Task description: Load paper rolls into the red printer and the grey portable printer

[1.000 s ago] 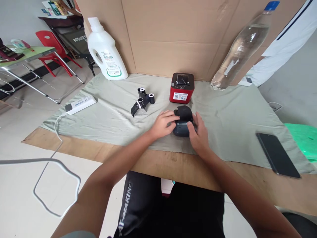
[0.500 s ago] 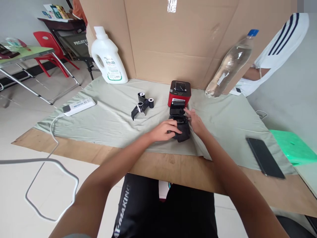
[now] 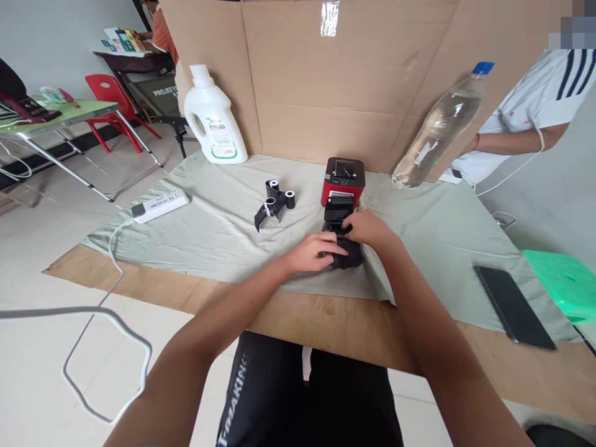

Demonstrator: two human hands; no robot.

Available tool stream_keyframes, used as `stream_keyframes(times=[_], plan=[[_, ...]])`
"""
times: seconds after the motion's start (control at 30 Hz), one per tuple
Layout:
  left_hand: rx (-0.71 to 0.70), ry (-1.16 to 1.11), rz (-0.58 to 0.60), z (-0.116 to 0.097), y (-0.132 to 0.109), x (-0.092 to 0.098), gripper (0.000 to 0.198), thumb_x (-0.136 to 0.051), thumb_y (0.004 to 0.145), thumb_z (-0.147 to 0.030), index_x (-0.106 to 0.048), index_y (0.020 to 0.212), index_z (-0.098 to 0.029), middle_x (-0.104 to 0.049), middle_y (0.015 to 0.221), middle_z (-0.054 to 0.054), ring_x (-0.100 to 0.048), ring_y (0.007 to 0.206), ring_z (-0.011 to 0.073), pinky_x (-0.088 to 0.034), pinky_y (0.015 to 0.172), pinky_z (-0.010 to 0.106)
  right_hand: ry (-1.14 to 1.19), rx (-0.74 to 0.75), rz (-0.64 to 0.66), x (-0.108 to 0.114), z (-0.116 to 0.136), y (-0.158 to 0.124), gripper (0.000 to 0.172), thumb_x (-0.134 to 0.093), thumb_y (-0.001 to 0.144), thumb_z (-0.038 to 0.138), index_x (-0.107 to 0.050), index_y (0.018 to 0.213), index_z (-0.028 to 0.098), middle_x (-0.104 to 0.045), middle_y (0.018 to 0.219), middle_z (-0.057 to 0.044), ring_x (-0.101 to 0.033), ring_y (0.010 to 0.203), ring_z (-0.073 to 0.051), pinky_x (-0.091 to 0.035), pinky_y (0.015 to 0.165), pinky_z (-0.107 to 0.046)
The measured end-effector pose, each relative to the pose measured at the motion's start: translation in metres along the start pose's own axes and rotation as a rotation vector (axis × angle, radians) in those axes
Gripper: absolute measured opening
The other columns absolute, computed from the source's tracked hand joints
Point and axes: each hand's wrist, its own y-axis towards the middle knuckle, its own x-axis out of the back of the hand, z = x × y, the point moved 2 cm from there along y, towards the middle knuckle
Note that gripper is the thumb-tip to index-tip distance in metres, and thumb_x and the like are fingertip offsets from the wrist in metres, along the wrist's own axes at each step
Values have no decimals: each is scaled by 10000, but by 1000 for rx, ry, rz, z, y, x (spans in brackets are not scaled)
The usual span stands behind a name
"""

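A small dark label printer (image 3: pixel 347 253) lies on the grey-green cloth (image 3: pixel 218 230) with its lid (image 3: pixel 338 211) swung up. My left hand (image 3: pixel 313 252) is wrapped round the printer's left side and holds it. My right hand (image 3: pixel 370 226) rests over the open top, fingers bent at the opening; what they pinch is hidden. Just behind stands a red printer (image 3: pixel 343 180). Black paper rolls (image 3: pixel 274 202) lie to the left.
A white detergent jug (image 3: pixel 215 121) and a cardboard wall (image 3: pixel 354 81) stand at the back. A clear water bottle (image 3: pixel 437 127) leans right. A power strip (image 3: pixel 161 205) lies left, a black phone (image 3: pixel 514 306) right. A person in white (image 3: pixel 526 118) sits beyond.
The dark printer's lid went from closed to open. My right hand shifted from its right side onto the open top. My left hand stayed on the left side.
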Motion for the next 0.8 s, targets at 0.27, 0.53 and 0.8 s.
stream_keyframes(times=[0.27, 0.53, 0.8], plan=[[268, -95, -350, 6, 1, 10, 219, -572, 929, -235, -712, 1094, -194, -507, 781, -14, -470, 667, 111, -418, 637, 236, 114, 65, -65, 42, 5, -26, 169, -652, 852, 195, -699, 1014, 193, -702, 1060, -97, -632, 939, -246, -414, 729, -319], [468, -203, -519, 12, -1, 20, 439, -584, 955, -617, -671, 991, -188, -489, 701, -25, -442, 641, 120, -367, 597, 243, 392, 235, -144, 36, 40, -35, 151, -612, 877, 236, -658, 1018, 212, -714, 954, -35, -612, 812, -193, -403, 707, -300], [400, -284, -583, 24, -4, 24, 490, -708, 887, -600, -635, 1179, -213, -507, 733, -37, -464, 629, 102, -400, 594, 226, 841, 208, -165, 17, 34, -11, 241, -598, 912, 383, -722, 869, 181, -691, 788, -22, -615, 725, -176, -457, 699, -310]])
